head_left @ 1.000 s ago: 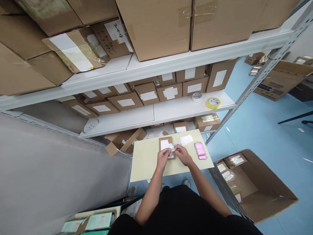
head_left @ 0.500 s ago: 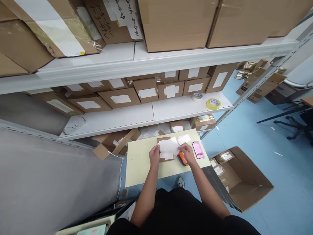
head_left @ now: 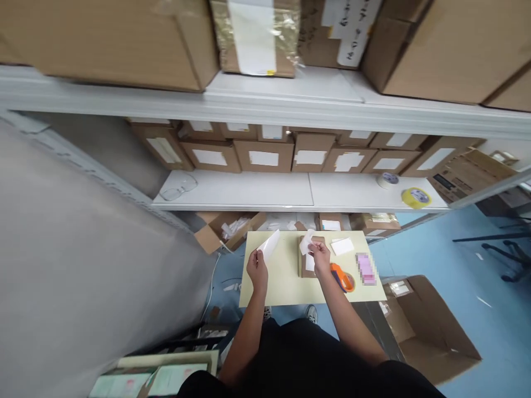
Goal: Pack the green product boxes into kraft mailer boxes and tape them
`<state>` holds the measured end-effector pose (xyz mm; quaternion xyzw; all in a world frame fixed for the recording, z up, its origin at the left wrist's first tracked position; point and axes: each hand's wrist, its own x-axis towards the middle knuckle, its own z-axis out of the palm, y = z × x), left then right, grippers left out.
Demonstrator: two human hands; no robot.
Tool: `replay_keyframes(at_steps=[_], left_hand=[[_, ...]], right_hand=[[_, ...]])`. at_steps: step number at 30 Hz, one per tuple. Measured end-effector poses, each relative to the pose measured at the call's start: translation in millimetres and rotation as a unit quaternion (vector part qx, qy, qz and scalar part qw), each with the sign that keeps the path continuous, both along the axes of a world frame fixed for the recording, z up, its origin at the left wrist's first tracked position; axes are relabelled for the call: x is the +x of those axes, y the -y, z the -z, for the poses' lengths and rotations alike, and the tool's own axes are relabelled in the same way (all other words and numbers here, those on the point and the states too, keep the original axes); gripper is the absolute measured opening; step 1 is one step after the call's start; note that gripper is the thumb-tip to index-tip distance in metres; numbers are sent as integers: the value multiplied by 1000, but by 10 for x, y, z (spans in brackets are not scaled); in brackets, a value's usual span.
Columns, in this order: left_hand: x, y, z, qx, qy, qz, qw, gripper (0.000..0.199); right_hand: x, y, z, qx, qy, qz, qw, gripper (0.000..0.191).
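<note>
My left hand [head_left: 258,270] pinches a white paper sheet [head_left: 270,244] by its lower end, over the left part of the pale yellow table [head_left: 282,290]. Between the fingers of my right hand [head_left: 320,258] is a smaller white paper piece [head_left: 306,241], apart from the sheet. Beneath that piece lies a small cardboard box [head_left: 303,264], with a white label on top partly hidden by my right hand. An orange tape dispenser [head_left: 343,278] rests beside my right wrist. Farther back are white paper slips [head_left: 342,246].
A pixelated pink phone [head_left: 365,269] lies near the table's right edge. Beyond stands a shelf [head_left: 249,188] with labelled boxes, glasses [head_left: 179,189] and tape rolls [head_left: 416,197]. A large open carton [head_left: 431,326] stands right of the table, an open box [head_left: 232,229] behind it.
The white paper between my hands has come apart: my left hand has carried the sheet left, while my right hand keeps a smaller piece. The view has turned left.
</note>
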<state>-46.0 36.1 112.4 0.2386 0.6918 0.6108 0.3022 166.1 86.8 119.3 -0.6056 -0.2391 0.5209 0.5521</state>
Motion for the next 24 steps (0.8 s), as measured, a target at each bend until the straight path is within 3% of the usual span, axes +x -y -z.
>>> replay_keyframes(at_steps=[7,10,13,17,18,21,24], left_hand=[[-1027,466,18,-28,-70,-42,996,48],[-1319,629,-30,-35,-95,-59,993,46],[-1527,755,-65,-45,-99,-67,992,43],[-1681,838,-73,-47,-100,-60,992,39],[-1694,832,-68,-39,-99,-49,993,37],[-1650,739,-28,1,-116,10,993,28],[-1451,560,43,36,-182,114,976,18]], right_hand=[[-1654,-479,213,-94,-34,-154,983,23],[-2344,-783,221,-118,-37,-196,973,25],[-2805,-943,209,-126,-24,-208,970,29],[-2901,-725,186,-120,-2,-216,969,27],[-2834,-599,181,-118,-3,-228,967,24],[-2497,-147,156,-85,-48,-364,926,29],[-2094,248,98,-81,-78,-384,916,42]])
